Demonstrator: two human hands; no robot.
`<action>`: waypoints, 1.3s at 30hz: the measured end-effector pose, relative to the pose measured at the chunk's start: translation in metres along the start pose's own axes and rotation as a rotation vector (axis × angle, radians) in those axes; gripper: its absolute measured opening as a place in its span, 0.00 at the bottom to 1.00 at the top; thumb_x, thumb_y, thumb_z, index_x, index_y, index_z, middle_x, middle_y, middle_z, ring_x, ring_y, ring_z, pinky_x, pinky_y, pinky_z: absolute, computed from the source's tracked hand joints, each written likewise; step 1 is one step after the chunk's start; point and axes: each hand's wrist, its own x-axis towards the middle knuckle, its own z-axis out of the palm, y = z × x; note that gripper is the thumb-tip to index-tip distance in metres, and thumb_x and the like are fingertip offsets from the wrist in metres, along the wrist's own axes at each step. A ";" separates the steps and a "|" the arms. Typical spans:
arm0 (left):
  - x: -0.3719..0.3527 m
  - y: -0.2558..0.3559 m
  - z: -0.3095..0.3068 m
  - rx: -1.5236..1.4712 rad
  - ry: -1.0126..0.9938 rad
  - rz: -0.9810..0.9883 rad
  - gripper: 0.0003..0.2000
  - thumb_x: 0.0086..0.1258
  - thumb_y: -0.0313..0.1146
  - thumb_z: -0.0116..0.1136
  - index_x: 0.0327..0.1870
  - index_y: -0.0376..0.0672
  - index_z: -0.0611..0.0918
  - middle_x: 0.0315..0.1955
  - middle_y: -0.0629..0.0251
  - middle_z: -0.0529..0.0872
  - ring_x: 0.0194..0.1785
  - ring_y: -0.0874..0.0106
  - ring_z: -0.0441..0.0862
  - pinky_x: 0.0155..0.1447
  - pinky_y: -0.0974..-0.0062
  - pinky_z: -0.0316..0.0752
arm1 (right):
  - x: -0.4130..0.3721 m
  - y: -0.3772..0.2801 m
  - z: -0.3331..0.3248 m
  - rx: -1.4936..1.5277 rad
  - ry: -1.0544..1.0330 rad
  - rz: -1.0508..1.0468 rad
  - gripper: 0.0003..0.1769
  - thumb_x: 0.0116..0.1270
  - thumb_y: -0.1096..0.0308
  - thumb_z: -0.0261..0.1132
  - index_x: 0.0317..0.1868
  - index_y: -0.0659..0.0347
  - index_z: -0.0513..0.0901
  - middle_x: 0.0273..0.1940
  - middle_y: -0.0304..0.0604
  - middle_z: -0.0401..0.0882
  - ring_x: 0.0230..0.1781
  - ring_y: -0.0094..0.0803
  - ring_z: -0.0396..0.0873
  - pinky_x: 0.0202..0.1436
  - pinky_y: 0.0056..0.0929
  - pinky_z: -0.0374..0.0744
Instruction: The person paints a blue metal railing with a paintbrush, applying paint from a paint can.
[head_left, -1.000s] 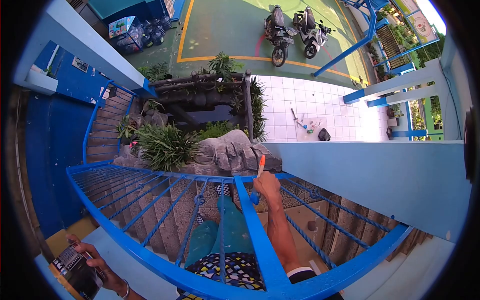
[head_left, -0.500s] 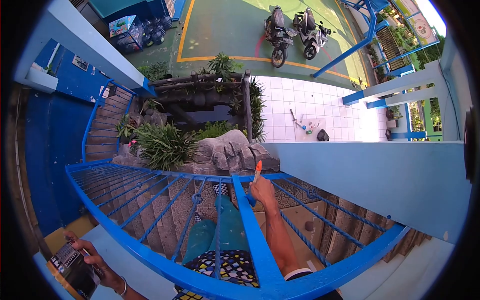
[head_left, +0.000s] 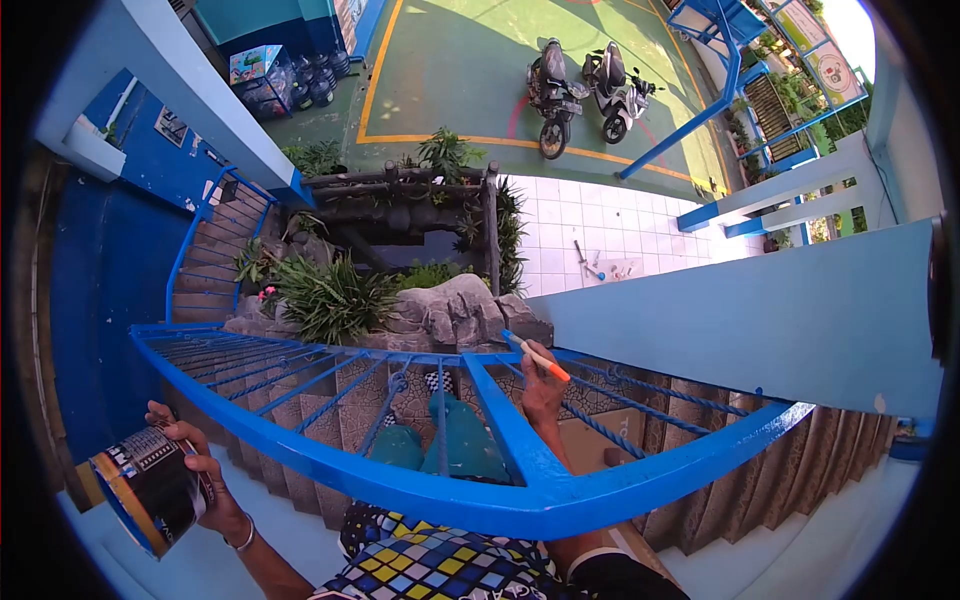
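Observation:
My left hand (head_left: 208, 478) is wrapped round a dark paint can (head_left: 150, 492) with a yellowish rim, held tilted at the lower left. In my right hand (head_left: 543, 395) is a paintbrush (head_left: 535, 355) with a pale handle and an orange end. Its blue-coated tip points up and left, close over the far bar of the blue metal railing (head_left: 420, 495). My right arm passes beneath the near rail and reaches up on the other side of the bars. Twisted blue bars (head_left: 440, 440) run between the rails, near my legs.
Stone-patterned stairs (head_left: 810, 470) descend beside the railing. A light blue wall (head_left: 740, 320) stands at the right. Rocks (head_left: 450, 310), plants (head_left: 335, 295) and a pond lie beyond. Two motorbikes (head_left: 553, 95) are parked on the green court.
My right hand has turned the brush from orange end up to blue tip up and left. The view has shifted, and the can shows more fully in my left hand.

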 end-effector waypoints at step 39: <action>-0.221 0.048 -0.030 -0.128 0.180 -0.648 0.29 0.75 0.50 0.65 0.76 0.56 0.76 0.78 0.65 0.72 0.73 0.56 0.73 0.68 0.43 0.76 | -0.351 0.091 -0.108 0.994 0.215 0.607 0.07 0.69 0.63 0.70 0.34 0.53 0.81 0.29 0.34 0.82 0.28 0.30 0.81 0.37 0.37 0.83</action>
